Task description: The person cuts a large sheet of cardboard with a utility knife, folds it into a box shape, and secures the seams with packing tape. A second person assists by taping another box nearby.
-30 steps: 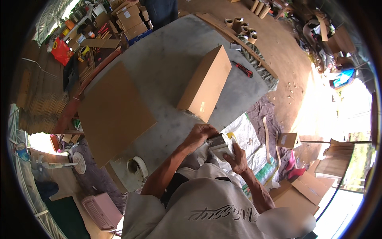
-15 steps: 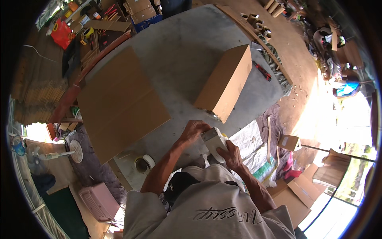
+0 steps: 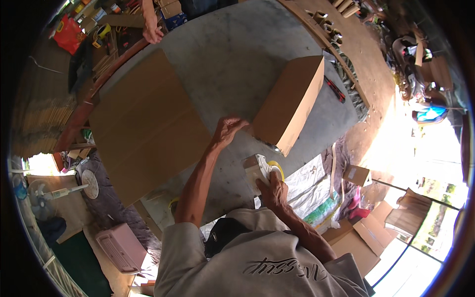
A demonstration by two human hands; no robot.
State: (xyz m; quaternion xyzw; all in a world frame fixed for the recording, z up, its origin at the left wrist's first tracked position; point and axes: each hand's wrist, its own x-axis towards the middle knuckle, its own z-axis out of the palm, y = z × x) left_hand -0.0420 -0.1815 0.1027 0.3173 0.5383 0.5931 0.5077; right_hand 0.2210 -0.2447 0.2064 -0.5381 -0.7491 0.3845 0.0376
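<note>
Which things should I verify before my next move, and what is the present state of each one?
1. White tool held in the right hand: ok.
2. Long carton resting on the table: ok.
3. Left hand touching the carton's near end: cannot tell; they appear very close.
4. Red-and-black cutter well away from the carton: not ok; it lies close beside it.
5. Co-worker's hand away from the carton: ok.

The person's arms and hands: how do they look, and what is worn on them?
The left hand and right hand are bare, with no glove or watch visible. Both forearms are uncovered below the short sleeves of a greyish beige cloth shirt with dark script lettering.
</note>
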